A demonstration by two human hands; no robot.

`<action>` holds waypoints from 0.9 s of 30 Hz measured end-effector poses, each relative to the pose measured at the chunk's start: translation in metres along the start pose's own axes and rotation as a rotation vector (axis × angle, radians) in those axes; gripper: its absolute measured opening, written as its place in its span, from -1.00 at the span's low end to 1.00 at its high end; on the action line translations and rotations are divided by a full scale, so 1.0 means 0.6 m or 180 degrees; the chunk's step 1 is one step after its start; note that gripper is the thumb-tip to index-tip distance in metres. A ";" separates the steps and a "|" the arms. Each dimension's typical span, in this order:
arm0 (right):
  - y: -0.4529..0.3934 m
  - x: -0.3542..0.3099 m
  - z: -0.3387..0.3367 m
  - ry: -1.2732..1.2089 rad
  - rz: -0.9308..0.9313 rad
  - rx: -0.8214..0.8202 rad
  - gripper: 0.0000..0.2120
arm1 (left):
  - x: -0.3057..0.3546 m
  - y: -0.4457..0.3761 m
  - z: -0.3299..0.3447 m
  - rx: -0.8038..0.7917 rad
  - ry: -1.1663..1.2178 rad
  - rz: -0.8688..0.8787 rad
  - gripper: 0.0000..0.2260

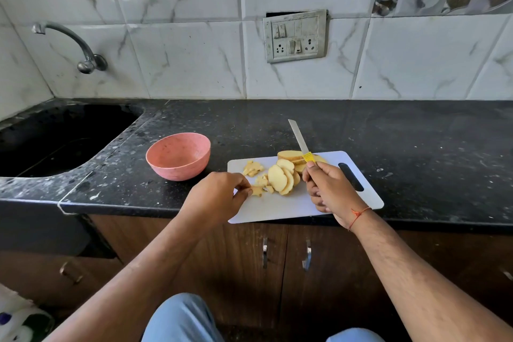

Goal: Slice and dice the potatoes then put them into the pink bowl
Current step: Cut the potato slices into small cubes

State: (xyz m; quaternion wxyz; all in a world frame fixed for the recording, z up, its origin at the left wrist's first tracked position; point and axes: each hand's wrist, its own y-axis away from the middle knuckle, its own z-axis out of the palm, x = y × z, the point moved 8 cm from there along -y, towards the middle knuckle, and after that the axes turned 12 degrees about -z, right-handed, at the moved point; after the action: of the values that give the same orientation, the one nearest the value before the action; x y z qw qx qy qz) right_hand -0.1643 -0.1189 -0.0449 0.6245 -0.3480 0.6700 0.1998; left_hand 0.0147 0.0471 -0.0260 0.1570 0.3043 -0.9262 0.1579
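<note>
A white cutting board (291, 207) lies at the counter's front edge. On it sit fanned potato slices (281, 178), a larger uncut piece (290, 155) behind them, and small diced bits (253, 168) toward the left. My left hand (219, 194) pinches a diced potato piece (256, 191) at the board's left edge. My right hand (330, 190) grips the yellow handle of a knife (299, 139), its blade pointing up and away above the potatoes. The pink bowl (178, 155) stands to the left of the board; nothing shows inside it.
A black sink (55, 136) is sunk in the counter at the left, with a tap (80, 50) on the wall above. A switch and socket plate (295, 36) hangs on the tiled wall. Cupboard doors with metal handles (306, 255) lie below the counter.
</note>
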 end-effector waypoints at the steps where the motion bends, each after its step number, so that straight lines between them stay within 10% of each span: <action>1: 0.000 0.000 0.000 -0.0003 0.0003 -0.0001 -0.65 | 0.003 -0.001 -0.003 0.0065 -0.0016 0.0094 -0.87; 13: -0.002 0.003 0.000 -0.0070 0.0002 -0.0034 -0.63 | 0.003 0.041 -0.009 0.0287 -0.0203 0.1100 -0.84; 27: 0.000 0.000 0.001 -0.0016 -0.0019 -0.0006 -0.64 | 0.016 0.020 -0.008 -0.0293 -0.0681 0.0823 -0.87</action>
State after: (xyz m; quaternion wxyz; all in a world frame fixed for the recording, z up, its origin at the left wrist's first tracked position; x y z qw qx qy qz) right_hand -0.1640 -0.1187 -0.0451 0.6264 -0.3502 0.6672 0.1995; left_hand 0.0011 0.0532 -0.0204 0.0497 0.1901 -0.9753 0.1010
